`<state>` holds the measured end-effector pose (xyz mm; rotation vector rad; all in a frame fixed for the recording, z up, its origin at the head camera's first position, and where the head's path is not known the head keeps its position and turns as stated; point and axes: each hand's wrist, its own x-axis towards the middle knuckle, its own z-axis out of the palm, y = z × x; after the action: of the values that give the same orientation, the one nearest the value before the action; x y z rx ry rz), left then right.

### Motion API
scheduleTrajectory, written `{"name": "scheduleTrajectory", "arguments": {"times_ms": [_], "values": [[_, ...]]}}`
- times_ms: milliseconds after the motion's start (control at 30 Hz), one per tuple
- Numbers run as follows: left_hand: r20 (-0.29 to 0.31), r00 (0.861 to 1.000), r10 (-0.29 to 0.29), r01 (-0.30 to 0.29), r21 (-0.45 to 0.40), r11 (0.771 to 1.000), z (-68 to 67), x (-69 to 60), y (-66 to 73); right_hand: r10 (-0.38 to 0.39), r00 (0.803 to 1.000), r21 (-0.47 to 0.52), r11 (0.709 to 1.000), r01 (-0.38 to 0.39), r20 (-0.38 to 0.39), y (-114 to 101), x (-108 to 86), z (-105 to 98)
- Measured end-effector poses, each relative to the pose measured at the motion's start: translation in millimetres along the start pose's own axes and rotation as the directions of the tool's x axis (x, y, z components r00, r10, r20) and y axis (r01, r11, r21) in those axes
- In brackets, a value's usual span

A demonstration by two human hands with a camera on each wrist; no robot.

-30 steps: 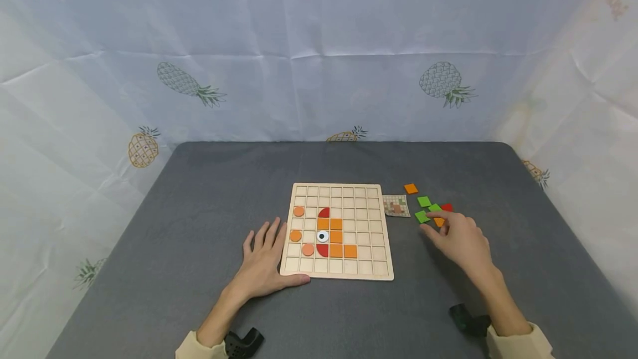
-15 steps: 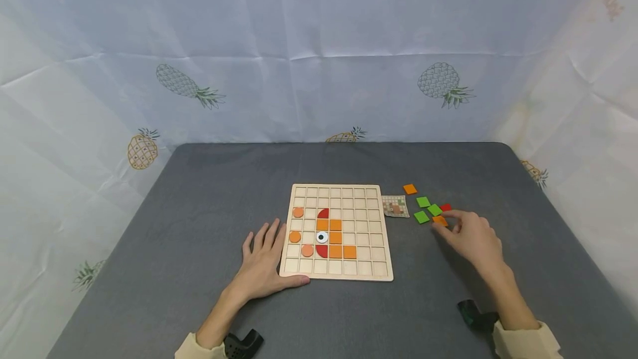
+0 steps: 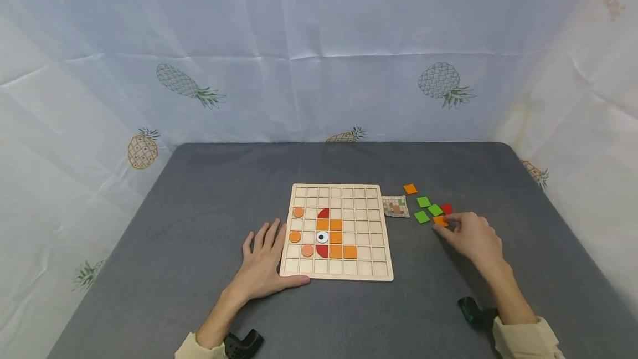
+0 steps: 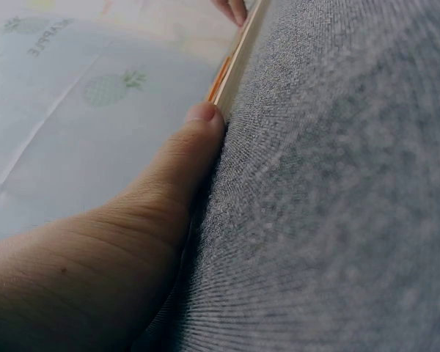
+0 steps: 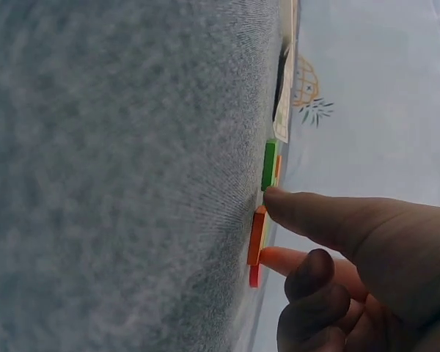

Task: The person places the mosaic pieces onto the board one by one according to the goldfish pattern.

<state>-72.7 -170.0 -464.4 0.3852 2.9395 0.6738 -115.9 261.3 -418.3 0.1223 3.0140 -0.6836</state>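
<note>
A pale wooden grid board [image 3: 361, 273] lies on the grey table, carrying orange squares [image 3: 336, 237], red quarter-round pieces [image 3: 323, 251], orange discs [image 3: 298, 212] and a white eye disc [image 3: 322, 237]. My left hand [image 3: 264, 270] rests at its lower left corner, fingers spread along the left side and thumb [image 4: 202, 121] against the near edge. Right of the board, my right hand [image 3: 473, 240] has thumb and index finger at opposite sides of an orange square tile [image 5: 257, 236], pinching it low over the table. Green tiles [image 3: 421, 217] and a red tile [image 3: 447, 209] lie beside it.
A small printed pattern card [image 3: 396, 206] lies against the board's right edge. Another orange tile [image 3: 410, 189] sits farther back. Behind the table [image 3: 239, 170] hangs a pineapple-print cloth [image 3: 319, 98]. Black wrist devices [image 3: 243, 343] are worn on both wrists.
My right hand has shifted right, from beside the nearest green tile to the orange tile, and its fingertips have come down around it. The left hand and board have stayed put.
</note>
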Motion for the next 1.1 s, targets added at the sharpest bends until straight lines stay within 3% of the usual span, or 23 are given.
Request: {"name": "scheduleTrajectory", "arguments": {"times_ms": [333, 900, 1100], "values": [[0.006, 1.0, 0.001, -0.001, -0.002, 1.0, -0.3, -0.6, -0.3, 0.029, 1.0, -0.049, 0.998, -0.029, 0.007, -0.5, 4.9, 0.8], [-0.006, 1.0, 0.004, -0.004, 0.007, 1.0, -1.0, -0.8, 0.7, -0.049, 0.997, -0.082, 0.995, 0.054, 0.058, -0.1, 4.9, -0.3], [-0.012, 1.0, 0.01, -0.01, 0.01, 1.0, -0.8, -1.4, 0.7, -0.04, 0.994, -0.09, 0.995, 0.049, 0.099, 0.6, 3.5, -0.2]]}}
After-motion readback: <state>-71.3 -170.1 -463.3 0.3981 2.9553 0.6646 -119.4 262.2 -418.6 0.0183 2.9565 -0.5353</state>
